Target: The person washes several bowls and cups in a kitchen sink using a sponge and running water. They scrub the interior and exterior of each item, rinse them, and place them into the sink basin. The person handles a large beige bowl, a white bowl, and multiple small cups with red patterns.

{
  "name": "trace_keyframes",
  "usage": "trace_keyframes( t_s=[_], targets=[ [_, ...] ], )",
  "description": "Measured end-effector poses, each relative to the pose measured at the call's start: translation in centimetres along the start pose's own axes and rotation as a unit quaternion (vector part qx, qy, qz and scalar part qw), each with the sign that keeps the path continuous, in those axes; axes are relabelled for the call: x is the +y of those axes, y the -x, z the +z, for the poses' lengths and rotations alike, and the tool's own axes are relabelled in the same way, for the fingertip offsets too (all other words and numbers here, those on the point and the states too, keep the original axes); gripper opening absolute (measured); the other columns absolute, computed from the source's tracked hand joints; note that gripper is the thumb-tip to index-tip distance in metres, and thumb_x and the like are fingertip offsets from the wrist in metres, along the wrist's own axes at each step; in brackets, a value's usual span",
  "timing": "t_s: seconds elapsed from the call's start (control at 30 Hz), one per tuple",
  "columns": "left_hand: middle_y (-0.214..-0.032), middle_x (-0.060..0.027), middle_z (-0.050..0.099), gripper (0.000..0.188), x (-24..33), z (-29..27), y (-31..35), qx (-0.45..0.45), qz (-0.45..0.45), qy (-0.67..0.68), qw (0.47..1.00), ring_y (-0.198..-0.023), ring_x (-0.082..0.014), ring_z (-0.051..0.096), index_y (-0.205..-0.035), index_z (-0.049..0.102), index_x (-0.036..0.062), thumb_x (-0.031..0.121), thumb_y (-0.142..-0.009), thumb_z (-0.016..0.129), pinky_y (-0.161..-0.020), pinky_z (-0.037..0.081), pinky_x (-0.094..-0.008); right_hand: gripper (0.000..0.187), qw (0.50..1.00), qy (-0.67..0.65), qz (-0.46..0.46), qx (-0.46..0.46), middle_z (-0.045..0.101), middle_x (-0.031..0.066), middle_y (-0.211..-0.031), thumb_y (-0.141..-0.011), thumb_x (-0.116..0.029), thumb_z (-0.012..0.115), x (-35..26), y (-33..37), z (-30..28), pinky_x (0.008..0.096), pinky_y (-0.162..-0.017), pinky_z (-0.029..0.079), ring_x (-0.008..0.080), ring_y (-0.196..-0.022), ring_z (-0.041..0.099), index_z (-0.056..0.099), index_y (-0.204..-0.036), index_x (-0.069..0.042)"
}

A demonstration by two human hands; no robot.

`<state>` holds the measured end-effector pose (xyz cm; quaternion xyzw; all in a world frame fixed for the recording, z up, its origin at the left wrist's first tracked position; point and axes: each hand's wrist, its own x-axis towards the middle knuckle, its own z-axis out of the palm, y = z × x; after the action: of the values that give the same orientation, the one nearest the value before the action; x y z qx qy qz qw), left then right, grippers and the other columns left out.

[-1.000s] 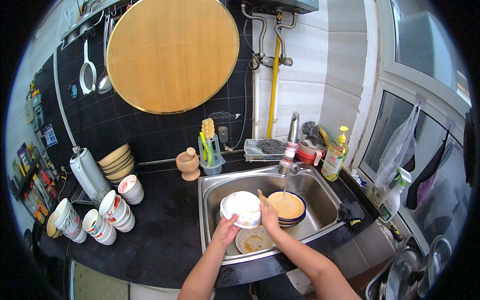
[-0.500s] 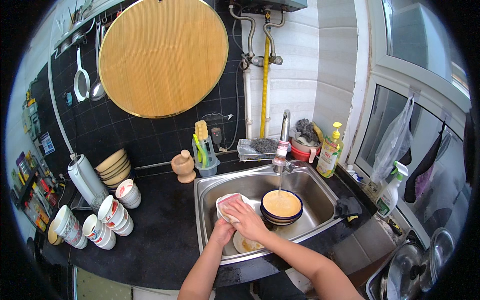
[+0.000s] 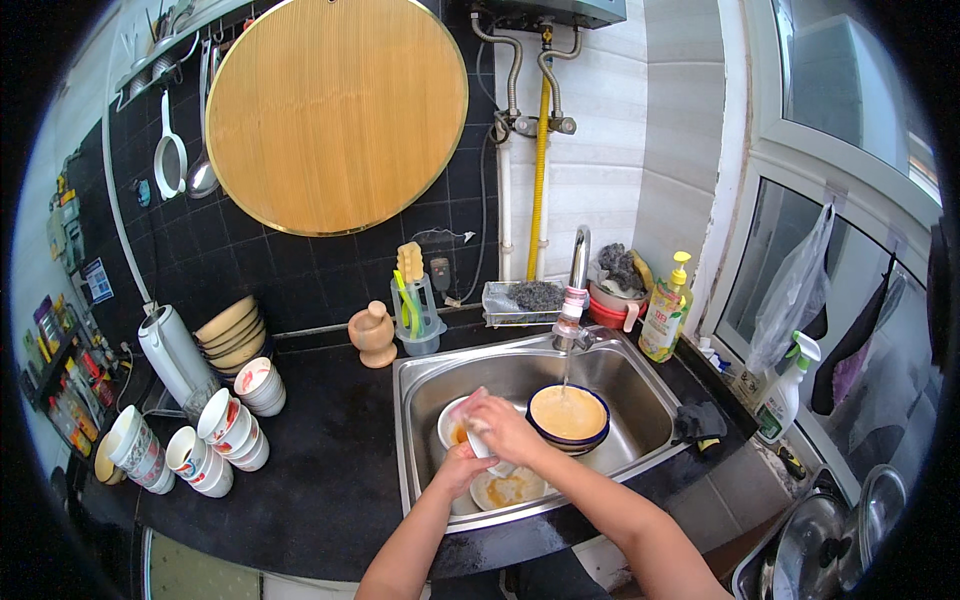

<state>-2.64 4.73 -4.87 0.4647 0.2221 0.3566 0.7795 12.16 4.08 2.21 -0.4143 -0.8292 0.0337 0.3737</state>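
Observation:
Over the left side of the steel sink (image 3: 640, 455), my left hand (image 3: 460, 470) grips a small white bowl (image 3: 482, 449) tilted on edge. My right hand (image 3: 503, 428), slightly blurred, presses a pinkish cloth (image 3: 466, 404) against the bowl's rim. Just behind my hands a second white bowl (image 3: 447, 424) sits in the sink with something orange inside. Below them lies a white dish (image 3: 508, 490) with brownish residue. To the right, water from the faucet (image 3: 578, 270) runs into a dark-rimmed bowl (image 3: 567, 412) full of cloudy orange liquid.
Stacked white cups and bowls (image 3: 232, 430) and a white kettle (image 3: 175, 355) stand on the left counter. A wooden mortar (image 3: 372, 335) and a utensil holder (image 3: 420, 325) are behind the sink. A yellow soap bottle (image 3: 665, 310) and a dark cloth (image 3: 697, 423) are at the right.
The small bowl has turned from facing the cloth broadly to standing on edge, and both hands have shifted slightly right. The second white bowl behind them now shows. The whole view has moved a little.

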Motion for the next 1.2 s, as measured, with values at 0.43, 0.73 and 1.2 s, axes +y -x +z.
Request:
trace_keyframes(
  t_s=[0.43,0.73,1.2],
  targets=[
    [-0.106,-0.0066,0.059,0.041,1.5,0.5,0.5,-0.006,0.042,0.110,0.993,-0.099,-0.0189,0.056,-0.113,0.051,0.0044,-0.003,-0.074,0.061,-0.089,0.043,-0.0339,0.041,0.953,-0.155,0.242,0.097,0.058,0.0153,-0.104,-0.090,-0.033,0.035,7.8,2.8,1.5,0.0332,-0.087,0.039,0.0268,-0.099,0.053,0.053,-0.111,-0.003],
    [-0.123,-0.0094,0.048,0.054,1.3,-0.4,-0.1,0.070,0.124,0.185,0.972,-0.113,-0.0232,0.047,-0.127,0.036,0.0056,-0.004,-0.078,0.055,-0.096,0.039,-0.0372,0.047,0.945,-0.197,0.222,0.135,0.025,0.0250,-0.136,-0.092,-0.029,0.037,-1.6,4.6,3.3,0.0348,-0.100,0.027,0.0322,-0.125,0.029,0.032,-0.133,-0.007],
    [-0.122,-0.0078,0.048,0.044,1.2,-1.1,-0.3,0.101,0.113,0.267,0.952,-0.112,-0.0218,0.047,-0.125,0.038,0.0087,0.003,-0.084,0.052,-0.096,0.040,-0.0373,0.050,0.831,-0.283,0.451,0.164,0.051,0.0207,-0.112,-0.092,-0.032,0.035,2.5,6.2,8.1,0.0356,-0.086,0.037,0.0247,-0.101,0.050,0.034,-0.126,0.005]
  ],
)
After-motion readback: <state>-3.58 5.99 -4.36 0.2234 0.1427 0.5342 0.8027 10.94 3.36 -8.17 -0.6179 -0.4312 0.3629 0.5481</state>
